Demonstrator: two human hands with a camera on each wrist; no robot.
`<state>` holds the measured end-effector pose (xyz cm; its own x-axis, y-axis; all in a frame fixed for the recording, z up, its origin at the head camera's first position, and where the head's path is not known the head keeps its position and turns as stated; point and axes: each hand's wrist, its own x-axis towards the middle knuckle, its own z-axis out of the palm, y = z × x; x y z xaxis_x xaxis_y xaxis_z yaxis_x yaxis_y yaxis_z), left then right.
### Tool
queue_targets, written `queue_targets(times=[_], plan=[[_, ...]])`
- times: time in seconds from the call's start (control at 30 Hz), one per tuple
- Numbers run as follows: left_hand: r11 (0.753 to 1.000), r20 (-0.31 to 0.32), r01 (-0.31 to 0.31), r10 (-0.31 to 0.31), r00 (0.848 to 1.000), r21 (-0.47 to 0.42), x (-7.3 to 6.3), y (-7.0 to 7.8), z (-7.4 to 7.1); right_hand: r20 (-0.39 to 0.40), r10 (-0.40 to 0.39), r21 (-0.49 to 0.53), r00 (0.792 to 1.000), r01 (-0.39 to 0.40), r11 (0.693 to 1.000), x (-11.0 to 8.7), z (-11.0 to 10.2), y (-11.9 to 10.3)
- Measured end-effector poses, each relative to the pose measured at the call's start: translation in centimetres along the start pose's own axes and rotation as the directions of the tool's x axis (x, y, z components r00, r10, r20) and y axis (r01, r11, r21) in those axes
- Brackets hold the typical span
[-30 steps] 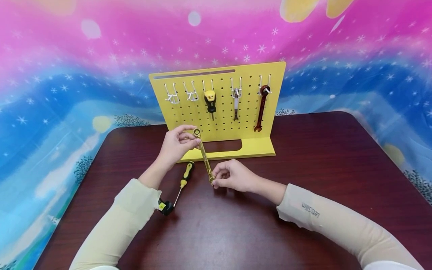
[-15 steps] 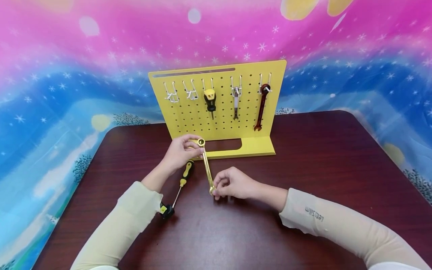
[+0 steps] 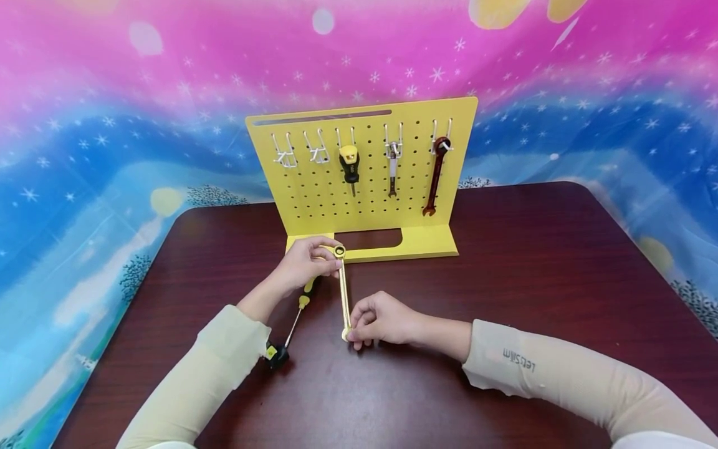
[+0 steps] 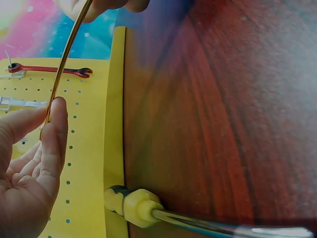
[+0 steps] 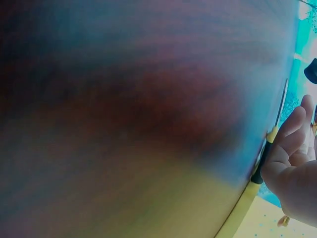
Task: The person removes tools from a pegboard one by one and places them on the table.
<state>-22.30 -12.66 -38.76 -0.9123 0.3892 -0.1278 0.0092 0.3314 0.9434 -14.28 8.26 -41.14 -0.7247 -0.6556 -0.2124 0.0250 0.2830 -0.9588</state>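
A gold-coloured combination wrench (image 3: 344, 293) is held between both hands, in front of the pegboard. My left hand (image 3: 308, 260) pinches it just below the ring end, thumb against fingers; the left wrist view shows this left hand (image 4: 37, 158) gripping the thin shaft. Lower down, my right hand (image 3: 387, 319) pinches the open end between thumb and fingertips. In the right wrist view the right hand (image 5: 292, 158) fills the right edge, and most of the wrench is hidden there. A yellow and black screwdriver (image 3: 303, 302) lies on the table beside the left wrist.
The yellow pegboard (image 3: 314, 218) stands at the back with a screwdriver (image 3: 349, 165), a small wrench (image 3: 392, 171) and a red wrench (image 3: 435, 178) on hooks. Two left hooks (image 3: 286, 158) hold nothing. The dark wooden table (image 3: 533, 268) spreads around it.
Both hands have moved down and toward the body with the wrench, away from the pegboard. The wrench now stands more nearly straight up and down in the view.
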Motion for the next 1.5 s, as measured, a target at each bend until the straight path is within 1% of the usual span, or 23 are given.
queue_targets(times=[0.1, 0.27, 0.33, 0.5, 0.67, 0.8, 0.93, 1.1, 1.27, 1.37, 1.5], plan=[[1.0, 0.008, -0.003, 0.003, 1.0, 0.028, 0.0, -0.3, -0.1, 0.0, 0.018, 0.018, 1.0, -0.018, 1.0, 0.0, 0.2, 0.1], [0.995, -0.003, -0.007, 0.008, 1.0, 0.097, -0.1, -0.7, -0.1, 0.002, 0.03, 0.032, 1.0, -0.03, 0.999, 0.1, 0.5, 0.2], [0.994, -0.005, 0.001, -0.001, 1.0, 0.113, -0.1, -0.9, -0.1, 0.007, 0.033, 0.035, 0.999, -0.033, 0.999, 0.1, 0.5, 0.3], [0.993, -0.002, 0.037, -0.037, 0.999, 0.114, 0.0, -1.3, 0.2, 0.019, 0.038, 0.038, 0.999, -0.039, 0.999, 0.0, 0.7, 0.4], [0.99, -0.002, 0.058, -0.059, 0.998, 0.132, 0.3, -1.3, 0.5, 0.02, 0.04, 0.037, 0.999, -0.041, 0.998, 0.0, 0.7, 0.4], [0.985, 0.02, 0.067, -0.071, 0.997, 0.159, 0.5, -1.4, 0.5, 0.022, 0.051, 0.029, 0.998, -0.052, 0.998, 0.0, 0.7, 0.6], [0.979, 0.041, 0.057, -0.066, 0.997, 0.195, 0.5, -1.4, 0.5, 0.028, 0.049, 0.0, 0.998, -0.049, 0.999, 0.0, 0.7, 0.7], [0.97, 0.044, 0.04, -0.052, 0.998, 0.239, 0.8, -1.5, 0.5, 0.016, 0.032, -0.013, 0.999, -0.032, 0.999, 0.0, 0.7, 0.9], [0.961, 0.04, 0.058, -0.072, 0.997, 0.272, 0.9, -1.3, 0.6, 0.012, 0.036, -0.006, 0.999, -0.036, 0.999, 0.0, 0.6, 0.9], [0.952, 0.036, 0.066, -0.08, 0.996, 0.299, 0.9, -1.2, 0.7, 0.007, 0.058, 0.015, 0.998, -0.058, 0.998, 0.1, 0.6, 0.9], [0.939, 0.032, 0.081, -0.097, 0.995, 0.336, 1.0, -1.1, 0.7, -0.005, 0.119, 0.068, 0.993, -0.119, 0.991, 0.0, 0.5, 0.8]])
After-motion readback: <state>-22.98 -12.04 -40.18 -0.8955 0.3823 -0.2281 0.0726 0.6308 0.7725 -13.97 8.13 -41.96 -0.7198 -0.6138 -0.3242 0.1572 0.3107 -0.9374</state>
